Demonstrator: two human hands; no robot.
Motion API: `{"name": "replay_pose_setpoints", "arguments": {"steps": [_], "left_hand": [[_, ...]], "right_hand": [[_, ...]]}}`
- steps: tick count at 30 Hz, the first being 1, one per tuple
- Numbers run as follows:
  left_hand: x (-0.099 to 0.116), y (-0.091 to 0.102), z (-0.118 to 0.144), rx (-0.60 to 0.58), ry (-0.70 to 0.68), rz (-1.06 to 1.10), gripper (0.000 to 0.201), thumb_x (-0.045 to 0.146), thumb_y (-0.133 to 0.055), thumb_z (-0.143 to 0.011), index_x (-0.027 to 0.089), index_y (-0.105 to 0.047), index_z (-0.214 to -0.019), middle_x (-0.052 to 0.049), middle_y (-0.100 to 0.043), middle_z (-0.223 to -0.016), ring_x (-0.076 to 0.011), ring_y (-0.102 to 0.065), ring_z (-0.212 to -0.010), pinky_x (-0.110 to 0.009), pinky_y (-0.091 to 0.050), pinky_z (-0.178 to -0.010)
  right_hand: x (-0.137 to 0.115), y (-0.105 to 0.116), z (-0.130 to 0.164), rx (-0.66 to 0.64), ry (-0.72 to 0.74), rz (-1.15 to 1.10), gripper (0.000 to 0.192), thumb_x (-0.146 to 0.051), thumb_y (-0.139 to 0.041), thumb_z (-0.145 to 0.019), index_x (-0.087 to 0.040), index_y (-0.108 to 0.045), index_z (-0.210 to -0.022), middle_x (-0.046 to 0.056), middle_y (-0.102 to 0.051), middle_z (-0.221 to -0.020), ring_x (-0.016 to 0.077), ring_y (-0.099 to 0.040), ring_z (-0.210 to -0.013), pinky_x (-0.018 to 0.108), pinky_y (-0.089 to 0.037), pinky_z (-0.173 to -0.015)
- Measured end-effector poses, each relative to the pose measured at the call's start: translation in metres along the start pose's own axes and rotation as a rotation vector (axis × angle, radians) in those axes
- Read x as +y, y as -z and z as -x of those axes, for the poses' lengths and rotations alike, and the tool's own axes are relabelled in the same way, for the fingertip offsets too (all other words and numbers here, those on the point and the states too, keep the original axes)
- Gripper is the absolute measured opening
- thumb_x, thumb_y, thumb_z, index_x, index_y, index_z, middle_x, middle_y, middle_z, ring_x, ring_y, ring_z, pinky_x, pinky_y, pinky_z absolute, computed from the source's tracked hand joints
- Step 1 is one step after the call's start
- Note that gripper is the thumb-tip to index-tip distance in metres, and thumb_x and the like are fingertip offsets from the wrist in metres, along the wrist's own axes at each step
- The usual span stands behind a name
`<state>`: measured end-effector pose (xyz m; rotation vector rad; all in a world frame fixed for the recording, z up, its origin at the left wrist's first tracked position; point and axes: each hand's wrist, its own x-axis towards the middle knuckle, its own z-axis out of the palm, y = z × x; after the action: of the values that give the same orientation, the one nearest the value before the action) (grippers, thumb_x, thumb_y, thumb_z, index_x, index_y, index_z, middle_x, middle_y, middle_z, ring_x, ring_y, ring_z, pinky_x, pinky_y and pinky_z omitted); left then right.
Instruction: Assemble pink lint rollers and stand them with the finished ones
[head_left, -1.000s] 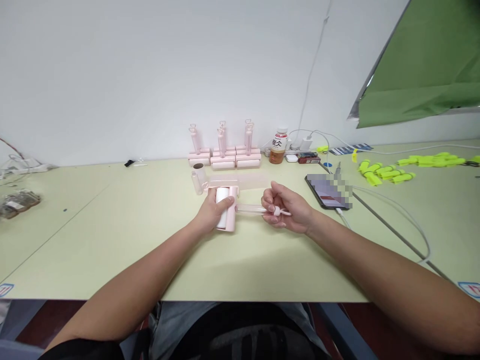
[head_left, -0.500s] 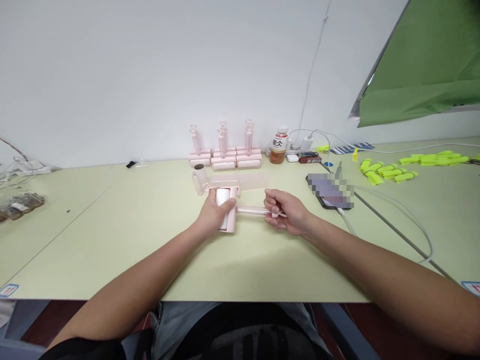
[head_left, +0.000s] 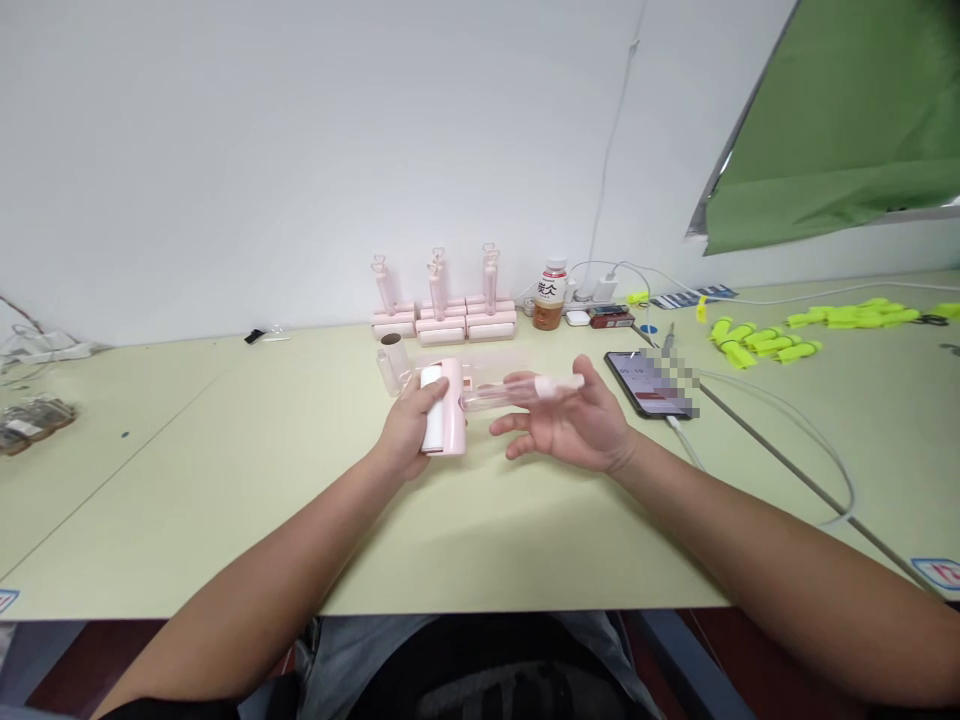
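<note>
A pink lint roller (head_left: 454, 420) with a white paper roll is held at its head by my left hand (head_left: 411, 425), thumb on the roll side and fingers wrapped behind. Its clear pink handle (head_left: 499, 397) points right, and the far end is blurred by motion. My right hand (head_left: 566, 425) is open around that end, palm up and fingers spread; the handle end lies against or just above the palm near the thumb. Behind the roller a cardboard-cored roll (head_left: 392, 352) and a small clear pink tube (head_left: 388, 373) stand on the table.
Several pink lint rollers (head_left: 442, 325) stand upright by the wall. Right of them are a bottle (head_left: 550, 295), a small dark red box (head_left: 611, 317) and a phone (head_left: 649, 385) on a white cable. Bright yellow pieces (head_left: 765, 340) lie far right, clear-wrapped brown items (head_left: 37, 422) far left.
My right hand has opened from a closed grip on the handle end. The roller head has turned in my left hand, its pink cover now facing up more. The view has shifted slightly.
</note>
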<state>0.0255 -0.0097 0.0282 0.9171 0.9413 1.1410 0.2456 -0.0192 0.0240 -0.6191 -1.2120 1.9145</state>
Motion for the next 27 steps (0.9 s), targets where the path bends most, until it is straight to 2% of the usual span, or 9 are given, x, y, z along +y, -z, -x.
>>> {"name": "replay_pose_setpoints", "arguments": {"steps": [3,6,8,10,14,17,20,23,27], "left_hand": [[-0.004,-0.007,-0.005,0.078,0.041,0.054,0.037,0.042,-0.066,-0.077,0.02,-0.052,-0.103,-0.002,-0.062,-0.076,-0.0153,-0.058,-0.057,-0.029,-0.049,-0.056],[-0.011,-0.014,-0.013,0.072,0.006,-0.058,0.038,0.043,-0.068,-0.077,0.019,-0.053,-0.103,-0.002,-0.063,-0.08,-0.0166,-0.06,-0.065,-0.029,-0.049,-0.06],[-0.013,-0.018,-0.02,0.003,-0.028,-0.236,0.04,0.046,-0.07,-0.076,0.02,-0.055,-0.102,-0.003,-0.064,-0.082,-0.0185,-0.061,-0.071,-0.029,-0.048,-0.062],[-0.01,-0.021,-0.032,-0.059,-0.104,-0.444,0.037,0.052,-0.066,-0.079,0.02,-0.058,-0.095,-0.004,-0.064,-0.083,-0.0206,-0.06,-0.075,-0.03,-0.047,-0.064],[0.007,-0.02,-0.073,-0.097,-0.379,-0.733,0.044,0.053,-0.038,-0.094,0.018,-0.064,-0.084,-0.008,-0.067,-0.086,-0.0234,-0.06,-0.083,-0.034,-0.047,-0.077],[0.018,-0.018,-0.104,-0.139,-0.549,-1.037,0.033,0.039,-0.04,-0.093,0.018,-0.066,-0.097,-0.009,-0.069,-0.103,-0.0253,-0.061,-0.098,-0.036,-0.044,-0.089],[0.018,-0.023,-0.118,-0.305,-0.549,-1.452,0.033,0.031,-0.046,-0.088,0.02,-0.064,-0.114,-0.009,-0.066,-0.118,-0.0272,-0.058,-0.109,-0.039,-0.041,-0.096],[0.006,-0.036,-0.123,-0.45,-0.505,-1.682,0.044,0.036,-0.061,-0.077,0.022,-0.063,-0.119,-0.01,-0.065,-0.121,-0.034,-0.053,-0.116,-0.05,-0.032,-0.104],[-0.009,-0.055,-0.132,-0.444,-0.52,-1.763,0.061,0.037,-0.067,-0.072,0.02,-0.056,-0.13,-0.014,-0.059,-0.129,-0.0383,-0.047,-0.121,-0.055,-0.021,-0.108]], "right_hand": [[0.01,0.0,-0.005,0.002,0.078,0.013,0.048,-0.05,-0.062,-0.073,-0.028,-0.056,-0.114,0.009,-0.057,-0.134,0.0274,-0.067,-0.096,0.047,-0.054,-0.078],[0.019,0.001,-0.01,0.126,0.178,0.219,0.047,-0.028,-0.071,-0.068,-0.026,-0.059,-0.113,0.005,-0.066,-0.106,0.0183,-0.067,-0.074,0.036,-0.054,-0.07],[0.022,0.002,-0.011,0.239,0.235,0.377,0.036,-0.03,-0.069,-0.074,-0.022,-0.061,-0.108,0.001,-0.065,-0.079,0.0142,-0.061,-0.059,0.03,-0.05,-0.06],[0.022,0.003,-0.011,0.33,0.298,0.474,0.029,-0.035,-0.066,-0.079,-0.019,-0.062,-0.103,-0.003,-0.059,-0.064,0.013,-0.057,-0.052,0.029,-0.047,-0.056],[0.018,0.007,-0.01,0.439,0.452,0.523,0.026,-0.037,-0.067,-0.077,-0.02,-0.064,-0.097,-0.003,-0.059,-0.065,0.013,-0.056,-0.052,0.03,-0.049,-0.055],[0.017,0.01,-0.008,0.503,0.548,0.57,0.026,-0.036,-0.068,-0.076,-0.02,-0.064,-0.097,-0.003,-0.06,-0.066,0.0134,-0.056,-0.054,0.03,-0.049,-0.055],[0.016,0.014,-0.005,0.558,0.715,0.672,0.025,-0.034,-0.067,-0.078,-0.02,-0.065,-0.098,-0.002,-0.061,-0.065,0.0136,-0.056,-0.054,0.03,-0.048,-0.055],[0.011,0.018,-0.004,0.651,0.846,0.727,0.024,-0.033,-0.066,-0.08,-0.02,-0.066,-0.1,-0.002,-0.061,-0.064,0.0137,-0.056,-0.054,0.03,-0.047,-0.054],[0.003,0.023,-0.006,0.734,0.887,0.66,0.024,-0.033,-0.066,-0.081,-0.021,-0.064,-0.102,-0.004,-0.059,-0.063,0.0131,-0.055,-0.05,0.029,-0.046,-0.051]]}}
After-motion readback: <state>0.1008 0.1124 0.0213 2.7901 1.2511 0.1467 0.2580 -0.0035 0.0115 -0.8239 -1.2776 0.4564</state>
